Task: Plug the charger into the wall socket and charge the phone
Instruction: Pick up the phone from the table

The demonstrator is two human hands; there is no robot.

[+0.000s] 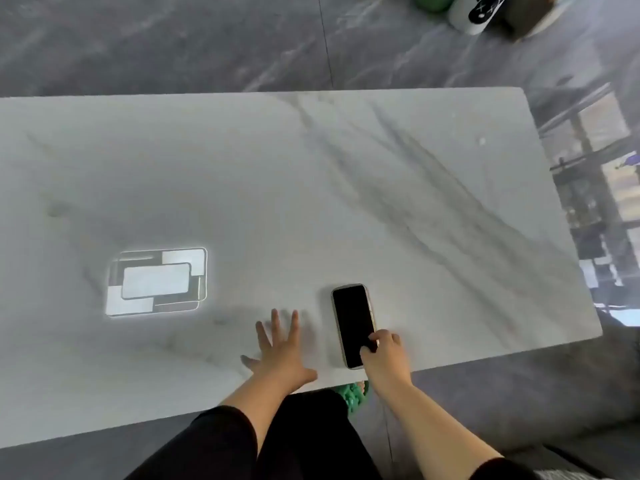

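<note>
Your right hand (382,355) pinches the phone (353,325) lying near the tabletop (311,185) edge; your left hand (278,351) rests spread flat. A careless drag could tip it off.

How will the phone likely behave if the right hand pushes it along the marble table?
The phone lies flat, screen up, on the glossy table, so it would probably slide easily rather than tip or roll. It looks like a stiff slab. It sits near the table's front edge, where the right hand touches it, so a pull could drop it.
</note>
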